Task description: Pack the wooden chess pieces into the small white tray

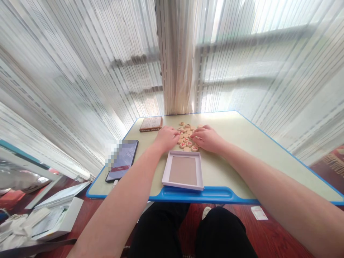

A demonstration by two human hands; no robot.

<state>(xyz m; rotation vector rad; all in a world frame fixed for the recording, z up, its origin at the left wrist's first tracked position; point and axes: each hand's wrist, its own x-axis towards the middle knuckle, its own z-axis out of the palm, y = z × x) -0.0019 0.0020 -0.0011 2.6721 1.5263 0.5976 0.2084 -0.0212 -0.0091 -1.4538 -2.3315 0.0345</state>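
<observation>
Several round wooden pieces (186,139), some with red characters facing up, lie in a loose cluster on the pale green table. At the left side of the cluster is my left hand (168,137), its fingertips at the pieces; what they hold, if anything, is hidden. My right hand (206,138) rests at the right side, fingers slightly bent and apart, touching the edge of the cluster. Just in front of the pieces sits a shallow white box tray (182,170) with a bare brown bottom. Beyond my left hand lies a flat brown box (151,124) with a patterned top.
A tablet (123,159) lies at the table's left edge. The table (242,157) has a blue rim with a blue trough at the front. Striped curtains (178,57) hang behind it. On the floor are an open white box (57,218) and a paper packet (259,213).
</observation>
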